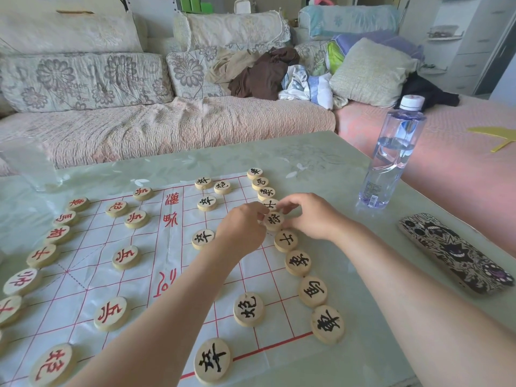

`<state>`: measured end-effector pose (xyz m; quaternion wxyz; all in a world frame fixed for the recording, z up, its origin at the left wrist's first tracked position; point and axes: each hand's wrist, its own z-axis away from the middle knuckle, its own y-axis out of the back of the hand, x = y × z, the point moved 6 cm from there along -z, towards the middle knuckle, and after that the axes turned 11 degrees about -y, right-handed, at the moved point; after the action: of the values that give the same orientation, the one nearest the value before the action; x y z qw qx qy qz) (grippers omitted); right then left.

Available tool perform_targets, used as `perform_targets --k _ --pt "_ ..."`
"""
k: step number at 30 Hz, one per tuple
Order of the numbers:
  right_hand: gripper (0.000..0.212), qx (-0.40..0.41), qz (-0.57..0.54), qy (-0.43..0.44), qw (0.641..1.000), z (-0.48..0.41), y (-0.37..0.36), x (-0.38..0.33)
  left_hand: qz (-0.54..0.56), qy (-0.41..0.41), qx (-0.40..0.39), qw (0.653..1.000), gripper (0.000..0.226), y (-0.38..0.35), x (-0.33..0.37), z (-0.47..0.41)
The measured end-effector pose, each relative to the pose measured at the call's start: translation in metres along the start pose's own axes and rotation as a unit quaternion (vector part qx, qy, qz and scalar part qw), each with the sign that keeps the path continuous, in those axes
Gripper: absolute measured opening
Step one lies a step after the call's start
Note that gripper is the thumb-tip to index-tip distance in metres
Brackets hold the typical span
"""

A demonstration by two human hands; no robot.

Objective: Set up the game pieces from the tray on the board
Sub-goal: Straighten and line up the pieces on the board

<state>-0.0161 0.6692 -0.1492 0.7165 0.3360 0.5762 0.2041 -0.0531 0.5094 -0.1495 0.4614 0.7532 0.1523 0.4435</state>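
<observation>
hands meet at one wooden disc (273, 220) bearing a black character, midway along the line of black-marked pieces (298, 262) at the right edge of the board (156, 275). left hand (243, 224) curls its fingers against the left rim of the wooden disc; right hand (310, 216) pinches the right rim with thumb and fingertips. whether it rests flat or is lifted cannot be told. red-marked pieces (125, 256) fill the left half. water bottle (391, 163) stands and patterned phone case (455, 252) lies on the tabletop (349, 358), to the right.

A floral-cushioned sofa (139, 107) heaped with clothes (259, 71) stands behind the green table (321, 152).
</observation>
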Motion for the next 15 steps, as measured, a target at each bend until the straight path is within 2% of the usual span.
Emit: perform_targets --k 4,15 --pt "0.034 0.014 0.007 0.002 1.0 -0.0025 0.0024 0.0023 -0.007 0.009 0.0 1.0 0.036 0.0014 -0.0006 -0.0003" --pt "0.038 -0.006 0.014 0.006 1.0 0.0001 -0.0003 0.0025 -0.024 0.006 -0.002 1.0 0.033 -0.0018 0.0037 -0.0035"
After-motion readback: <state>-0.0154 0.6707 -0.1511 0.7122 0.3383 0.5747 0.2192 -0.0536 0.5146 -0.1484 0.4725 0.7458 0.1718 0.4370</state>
